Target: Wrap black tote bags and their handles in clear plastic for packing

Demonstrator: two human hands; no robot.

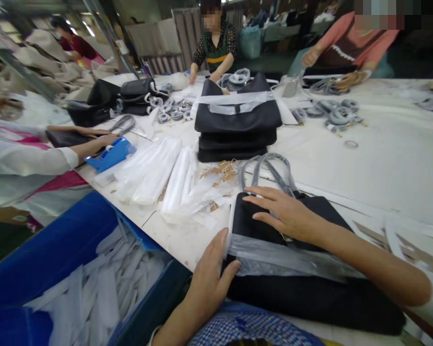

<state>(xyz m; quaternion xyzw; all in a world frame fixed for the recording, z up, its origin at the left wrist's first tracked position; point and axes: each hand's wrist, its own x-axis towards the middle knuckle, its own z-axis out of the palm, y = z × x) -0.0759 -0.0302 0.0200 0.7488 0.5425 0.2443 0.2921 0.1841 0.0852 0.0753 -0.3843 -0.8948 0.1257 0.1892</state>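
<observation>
Right hand (pixel 286 214) lies flat on the black bag (pixel 310 293), fingers spread; left hand (pixel 211 274) presses the clear plastic band (pixel 274 257) across that bag, fingers together. Beyond the bag sits a stack of black bags (pixel 236 125).

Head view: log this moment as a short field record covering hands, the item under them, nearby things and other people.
left hand: flat on the near left edge of the black bag, thumb on its clear plastic band
right hand: palm down, fingers spread on the bag's top
bag handles: grey, lying on the white table
nearby: stack of black bags; rolled plastic sleeves; blue bin
others: three people across the table, one at left
</observation>
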